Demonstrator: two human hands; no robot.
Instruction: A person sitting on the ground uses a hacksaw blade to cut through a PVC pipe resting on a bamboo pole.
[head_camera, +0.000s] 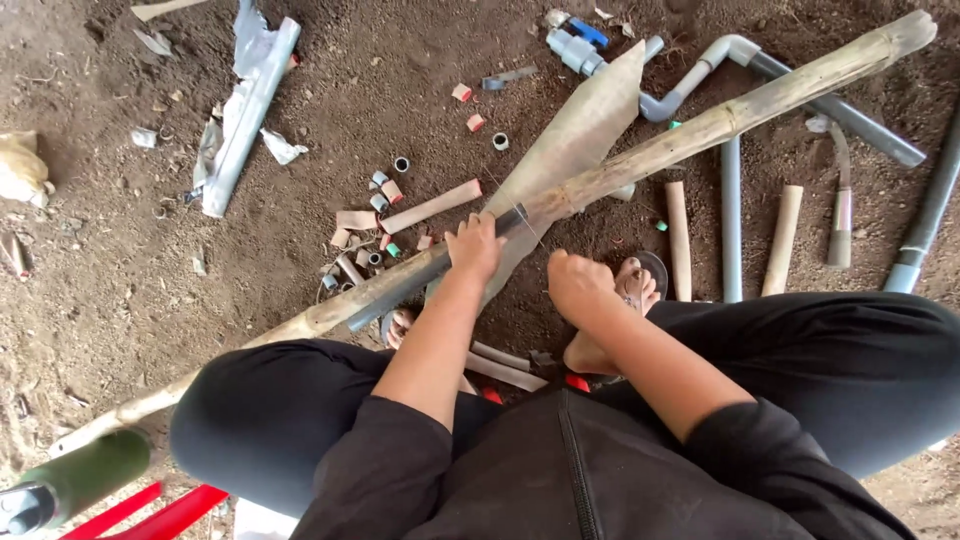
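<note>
A long wooden pole (700, 125) lies slantwise over the dirt, from lower left to upper right. A short grey pipe (400, 290) rests along it. My left hand (473, 245) presses down on this pipe, fingers wrapped over it and the pole. My right hand (578, 285) is closed in a fist just to the right, above my sandalled foot (640, 285). A thin blade (522, 218) crosses the pipe's end and runs towards that fist; the grip itself is hidden. My knees in black trousers flank both arms.
Several short cut pipe pieces (385, 190) lie scattered beyond the pole. Grey pipes with elbows (730, 200) and tan sticks (782, 240) lie to the right. A tan leaf sheath (585, 125) sits under the pole, a metal channel (250, 110) at upper left, and a green cylinder (85, 475) at lower left.
</note>
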